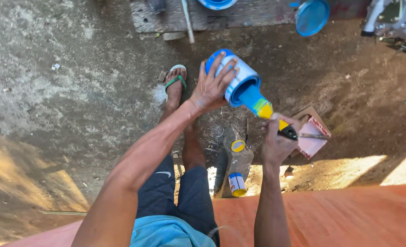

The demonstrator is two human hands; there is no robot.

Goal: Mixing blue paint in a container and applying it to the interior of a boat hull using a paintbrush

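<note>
My left hand (212,87) grips the side of a blue and white paint can (238,78), tilted with its open mouth facing down to the right. Blue paint pours from it in a thick stream (253,98) onto a paint roller (270,114) that shows yellow where the paint is thin. My right hand (276,142) holds the roller's black handle just below the can. The can's far side is hidden by my fingers.
On the dirt ground below stand a small yellow-topped can (238,146) and another small can (236,184) on a wood block. A cardboard piece (310,137) lies right. A blue lid (312,17) and wooden plank (239,16) lie at the top. An orange-red board (340,215) spans the bottom.
</note>
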